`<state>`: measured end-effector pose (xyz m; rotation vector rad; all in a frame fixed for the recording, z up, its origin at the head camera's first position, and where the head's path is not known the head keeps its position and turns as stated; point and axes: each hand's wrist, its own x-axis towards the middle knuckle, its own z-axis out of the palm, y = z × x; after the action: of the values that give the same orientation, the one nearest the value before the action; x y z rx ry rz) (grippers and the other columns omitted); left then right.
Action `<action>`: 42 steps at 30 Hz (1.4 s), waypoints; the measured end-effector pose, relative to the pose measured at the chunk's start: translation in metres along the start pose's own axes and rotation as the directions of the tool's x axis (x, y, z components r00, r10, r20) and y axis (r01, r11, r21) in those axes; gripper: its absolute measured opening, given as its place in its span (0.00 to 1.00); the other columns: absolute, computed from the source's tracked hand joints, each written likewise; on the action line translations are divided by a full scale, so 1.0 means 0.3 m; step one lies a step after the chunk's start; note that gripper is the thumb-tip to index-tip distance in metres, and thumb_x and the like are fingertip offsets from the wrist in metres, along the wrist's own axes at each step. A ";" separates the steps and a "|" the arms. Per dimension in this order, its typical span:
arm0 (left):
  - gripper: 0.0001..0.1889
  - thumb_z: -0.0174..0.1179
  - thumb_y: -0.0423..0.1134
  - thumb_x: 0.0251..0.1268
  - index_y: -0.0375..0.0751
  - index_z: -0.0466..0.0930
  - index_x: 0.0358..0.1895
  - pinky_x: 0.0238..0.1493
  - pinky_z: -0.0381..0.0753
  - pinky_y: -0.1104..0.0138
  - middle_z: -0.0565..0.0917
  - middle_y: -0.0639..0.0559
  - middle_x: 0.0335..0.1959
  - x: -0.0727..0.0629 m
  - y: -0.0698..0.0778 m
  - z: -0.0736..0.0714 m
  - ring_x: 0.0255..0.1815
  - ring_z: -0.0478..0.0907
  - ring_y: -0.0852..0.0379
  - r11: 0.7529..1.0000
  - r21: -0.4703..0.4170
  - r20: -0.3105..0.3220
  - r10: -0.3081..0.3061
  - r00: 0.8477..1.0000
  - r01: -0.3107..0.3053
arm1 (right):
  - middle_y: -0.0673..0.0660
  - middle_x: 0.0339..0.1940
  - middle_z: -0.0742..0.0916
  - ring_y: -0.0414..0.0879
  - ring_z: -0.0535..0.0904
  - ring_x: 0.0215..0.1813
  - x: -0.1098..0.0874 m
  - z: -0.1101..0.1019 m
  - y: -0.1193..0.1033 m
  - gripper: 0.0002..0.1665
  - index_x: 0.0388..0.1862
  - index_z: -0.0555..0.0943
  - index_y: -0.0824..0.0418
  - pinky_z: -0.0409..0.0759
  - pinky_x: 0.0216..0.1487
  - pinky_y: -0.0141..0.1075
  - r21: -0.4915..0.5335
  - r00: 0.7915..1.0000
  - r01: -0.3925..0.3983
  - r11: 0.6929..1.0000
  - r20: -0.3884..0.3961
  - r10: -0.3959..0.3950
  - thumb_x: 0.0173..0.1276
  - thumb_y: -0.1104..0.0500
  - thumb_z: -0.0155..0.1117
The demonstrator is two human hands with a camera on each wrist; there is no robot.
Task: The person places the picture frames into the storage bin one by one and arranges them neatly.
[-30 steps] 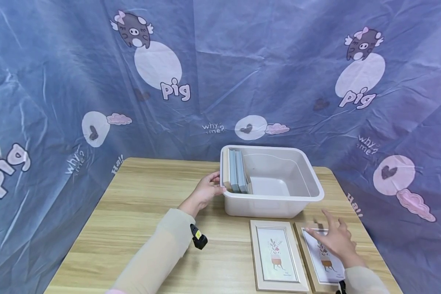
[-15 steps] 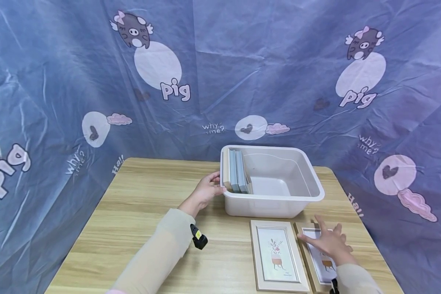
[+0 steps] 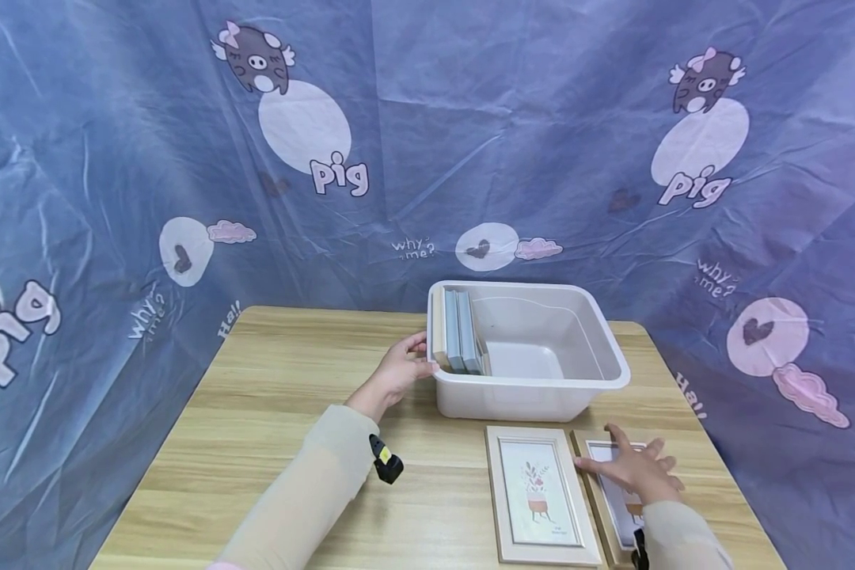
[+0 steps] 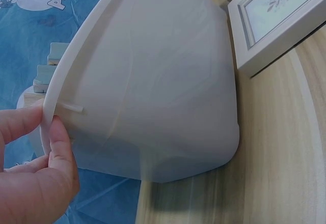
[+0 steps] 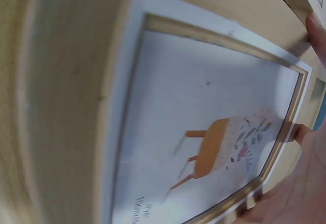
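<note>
At the left front corner of a pale plastic bin [image 3: 513,402], my left hand [image 3: 395,372] pinches the rim [image 4: 76,40] between thumb and fingers. Inside the bin's left end stand several picture frames [image 3: 456,332] on edge, one wood-coloured, others light blue. My right hand [image 3: 640,473] is spread over a wooden picture frame [image 5: 209,91] lying face up on the table. Its thumb is at that frame's left edge, with the other fingers toward its far and right parts. Whether the fingers bear on it is hard to tell.
A second, whitish picture frame [image 3: 539,491] lies face up just left of the one under my right hand, in front of the bin. Both are on a wood-grain table [image 3: 256,396]. A blue printed cloth [image 3: 427,158] hangs behind and at the sides.
My right hand has shifted left and slightly nearer me, its thumb coming to the frame's left edge. The left hand and the bin stay put.
</note>
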<state>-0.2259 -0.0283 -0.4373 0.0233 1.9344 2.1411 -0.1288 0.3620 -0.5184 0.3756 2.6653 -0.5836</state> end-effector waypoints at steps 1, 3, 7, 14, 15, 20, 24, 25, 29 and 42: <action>0.36 0.57 0.14 0.53 0.31 0.62 0.68 0.49 0.81 0.64 0.65 0.37 0.53 -0.001 0.000 0.001 0.47 0.75 0.51 1.000 -0.002 -0.001 0.000 1.000 0.000 | 0.90 0.58 0.28 0.93 0.29 0.55 0.001 -0.003 -0.002 0.71 0.75 0.43 0.61 0.40 0.46 0.84 -0.002 1.000 -0.004 1.000 0.004 0.004 0.47 0.21 0.59; 0.36 0.57 0.15 0.53 0.31 0.62 0.68 0.49 0.81 0.64 0.65 0.37 0.53 -0.002 0.001 0.002 0.46 0.75 0.51 1.000 0.001 -0.002 0.001 1.000 -0.001 | 0.90 0.58 0.28 0.93 0.30 0.55 0.001 -0.009 -0.006 0.72 0.75 0.42 0.61 0.42 0.47 0.84 -0.005 1.000 -0.012 1.000 0.015 0.012 0.46 0.20 0.59; 0.35 0.57 0.15 0.53 0.31 0.62 0.68 0.49 0.81 0.65 0.65 0.38 0.53 -0.002 0.004 0.005 0.47 0.74 0.50 1.000 0.007 0.001 0.000 1.000 0.000 | 0.90 0.58 0.28 0.93 0.33 0.56 0.003 -0.019 -0.011 0.75 0.75 0.40 0.61 0.47 0.49 0.82 -0.003 0.999 -0.032 0.999 0.032 0.032 0.43 0.20 0.61; 0.36 0.57 0.15 0.53 0.31 0.61 0.69 0.49 0.81 0.64 0.65 0.36 0.55 -0.002 0.002 0.000 0.47 0.74 0.50 1.000 0.007 0.003 -0.001 1.000 0.001 | 0.90 0.60 0.33 0.91 0.43 0.55 0.007 -0.019 -0.007 0.74 0.75 0.43 0.60 0.57 0.47 0.78 -0.005 0.999 -0.032 0.999 0.026 0.032 0.42 0.20 0.61; 0.37 0.57 0.15 0.52 0.31 0.61 0.69 0.49 0.81 0.64 0.65 0.36 0.55 -0.001 0.001 -0.001 0.47 0.74 0.50 1.000 0.008 0.003 0.001 1.000 -0.001 | 0.91 0.60 0.35 0.91 0.44 0.55 0.009 -0.018 -0.006 0.74 0.74 0.44 0.60 0.57 0.46 0.78 -0.006 0.999 -0.030 1.000 0.026 0.030 0.42 0.20 0.61; 0.36 0.58 0.15 0.53 0.31 0.61 0.69 0.49 0.81 0.64 0.65 0.36 0.55 0.003 -0.005 -0.004 0.48 0.74 0.50 1.000 0.018 -0.005 -0.001 1.000 0.001 | 0.91 0.58 0.38 0.91 0.44 0.55 0.026 -0.011 -0.006 0.73 0.73 0.48 0.60 0.56 0.44 0.79 0.004 0.999 -0.037 0.999 0.009 0.037 0.40 0.19 0.62; 0.36 0.57 0.15 0.52 0.31 0.62 0.68 0.49 0.81 0.64 0.65 0.36 0.54 0.003 -0.006 -0.001 0.48 0.74 0.50 1.000 0.013 -0.010 0.002 1.000 -0.002 | 0.91 0.59 0.38 0.91 0.43 0.55 0.034 -0.003 -0.001 0.73 0.72 0.49 0.60 0.55 0.43 0.80 0.020 0.999 -0.052 0.998 -0.006 0.053 0.37 0.19 0.63; 0.36 0.57 0.15 0.52 0.30 0.62 0.68 0.48 0.81 0.64 0.65 0.36 0.54 0.004 -0.008 0.000 0.48 0.75 0.50 1.000 0.012 -0.006 0.006 1.000 -0.006 | 0.91 0.59 0.39 0.91 0.44 0.54 0.034 -0.003 0.001 0.73 0.72 0.50 0.60 0.56 0.43 0.80 0.019 0.999 -0.050 0.999 -0.007 0.050 0.37 0.19 0.63; 0.36 0.57 0.15 0.52 0.30 0.61 0.69 0.48 0.81 0.64 0.65 0.36 0.54 0.004 -0.007 0.004 0.48 0.75 0.50 1.000 0.008 0.001 0.006 1.000 -0.006 | 0.92 0.58 0.41 0.91 0.46 0.53 0.028 -0.017 0.008 0.73 0.71 0.50 0.61 0.60 0.40 0.79 0.003 0.999 -0.033 0.999 -0.028 0.033 0.37 0.19 0.64; 0.37 0.58 0.15 0.53 0.33 0.62 0.69 0.49 0.80 0.65 0.65 0.37 0.54 0.000 -0.002 0.006 0.48 0.73 0.50 1.000 0.005 -0.014 -0.020 1.000 0.020 | 0.92 0.60 0.37 0.91 0.49 0.51 -0.003 -0.120 0.048 0.71 0.73 0.48 0.61 0.69 0.30 0.73 0.039 0.976 0.038 0.999 -0.215 -0.029 0.42 0.23 0.66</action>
<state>-0.2255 -0.0266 -0.4376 -0.0094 1.9392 2.1295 -0.1343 0.3905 -0.4928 0.4289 2.8736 -0.6439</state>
